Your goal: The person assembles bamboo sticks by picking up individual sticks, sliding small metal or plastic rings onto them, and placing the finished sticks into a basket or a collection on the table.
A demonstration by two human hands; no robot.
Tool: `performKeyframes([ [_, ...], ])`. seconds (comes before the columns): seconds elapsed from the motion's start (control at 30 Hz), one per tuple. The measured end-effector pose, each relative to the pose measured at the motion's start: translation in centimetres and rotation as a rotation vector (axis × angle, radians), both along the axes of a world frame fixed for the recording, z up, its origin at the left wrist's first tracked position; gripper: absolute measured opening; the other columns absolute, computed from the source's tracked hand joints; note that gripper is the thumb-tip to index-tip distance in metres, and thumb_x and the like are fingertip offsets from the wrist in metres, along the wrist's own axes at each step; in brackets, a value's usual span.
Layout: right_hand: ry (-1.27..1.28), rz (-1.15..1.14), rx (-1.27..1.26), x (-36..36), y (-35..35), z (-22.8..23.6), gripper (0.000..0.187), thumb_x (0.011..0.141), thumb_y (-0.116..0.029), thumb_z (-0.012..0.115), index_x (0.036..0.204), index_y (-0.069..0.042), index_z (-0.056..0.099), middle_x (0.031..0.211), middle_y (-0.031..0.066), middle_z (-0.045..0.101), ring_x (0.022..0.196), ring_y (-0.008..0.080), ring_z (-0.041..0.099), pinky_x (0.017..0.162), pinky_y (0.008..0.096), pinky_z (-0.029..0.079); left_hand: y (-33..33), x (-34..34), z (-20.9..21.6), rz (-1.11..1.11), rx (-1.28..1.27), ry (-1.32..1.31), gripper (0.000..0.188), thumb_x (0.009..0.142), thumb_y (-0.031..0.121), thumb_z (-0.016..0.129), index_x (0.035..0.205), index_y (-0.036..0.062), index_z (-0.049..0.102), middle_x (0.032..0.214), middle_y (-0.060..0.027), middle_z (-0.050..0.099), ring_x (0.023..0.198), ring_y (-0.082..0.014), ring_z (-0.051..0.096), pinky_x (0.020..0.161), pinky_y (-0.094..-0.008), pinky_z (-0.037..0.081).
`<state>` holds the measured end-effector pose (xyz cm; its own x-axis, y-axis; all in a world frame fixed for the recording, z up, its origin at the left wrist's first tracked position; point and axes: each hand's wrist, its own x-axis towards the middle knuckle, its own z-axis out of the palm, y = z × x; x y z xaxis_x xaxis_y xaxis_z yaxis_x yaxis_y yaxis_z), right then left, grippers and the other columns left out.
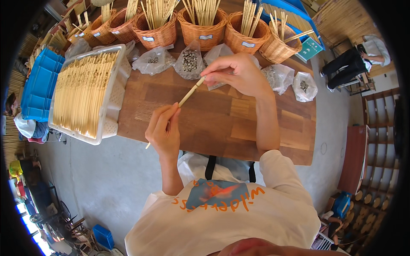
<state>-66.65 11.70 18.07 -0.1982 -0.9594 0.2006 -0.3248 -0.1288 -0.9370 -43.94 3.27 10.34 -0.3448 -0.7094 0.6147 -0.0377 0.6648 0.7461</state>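
A thin pale bamboo stick (191,92) slants over the wooden table, its upper end to the right. My left hand (164,130) is closed around its lower half, and the lower tip pokes out below the fingers. At the upper end, my right hand (242,76) is closed in a pinch, thumb and forefinger on the tip. Whether a small part sits between those fingertips is too small to tell. Just beyond my hands lies an open clear plastic bag (189,62) of small grey metallic pieces.
On the left stands a white plastic bin (112,123) packed with bamboo sticks, beside stacked blue crates (39,85). Wicker baskets (204,33) holding sticks line the table's far side. More bags (304,87) of small pieces lie before them. A person (356,59) stands at the right.
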Motion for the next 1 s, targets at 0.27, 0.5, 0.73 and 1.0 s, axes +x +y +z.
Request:
performKeyframes([
  [0.27,-0.047,-0.009,-0.037,0.1,0.0,-0.1,0.017,0.091,-0.006,0.075,0.106,0.002,0.073,0.097,0.0093,0.076,0.086,0.0148,0.074,0.08,0.0271,0.061,0.6,-0.8,0.2,0.016,0.058,-0.008,0.014,0.085,-0.005,0.077,0.097,0.0014,0.075,0.091,-0.0058,0.07,0.065,-0.0085,0.056,0.05,-0.0228,0.039],
  [0.5,-0.159,0.074,-0.013,-0.9,0.3,-0.9,0.019,0.09,-0.007,0.076,0.106,0.003,0.073,0.094,0.0103,0.076,0.084,0.0152,0.074,0.078,0.0277,0.061,1.0,-1.1,0.1,-0.005,0.072,-0.02,0.013,0.086,-0.005,0.075,0.098,0.0003,0.075,0.093,-0.008,0.07,0.074,-0.011,0.064,0.06,-0.0216,0.05],
  [0.73,-0.017,0.051,0.093,0.3,-0.1,0.4,0.023,0.088,-0.004,0.077,0.11,0.002,0.073,0.092,0.0103,0.076,0.082,0.0143,0.073,0.076,0.0279,0.06,1.0,-1.4,-0.1,0.035,0.097,0.02,0.013,0.087,-0.003,0.075,0.099,0.0011,0.073,0.094,-0.007,0.07,0.077,-0.0125,0.065,0.065,-0.0233,0.052],
  [1.0,-0.19,0.279,0.111,0.9,-2.1,-2.0,0.019,0.087,-0.003,0.076,0.105,0.002,0.075,0.097,0.0111,0.076,0.08,0.0171,0.073,0.075,0.0282,0.059,1.7,-1.6,0.0,0.008,0.16,0.036,0.016,0.085,-0.006,0.076,0.098,0.0006,0.068,0.093,-0.009,0.069,0.078,-0.0166,0.066,0.065,-0.0269,0.054],
])
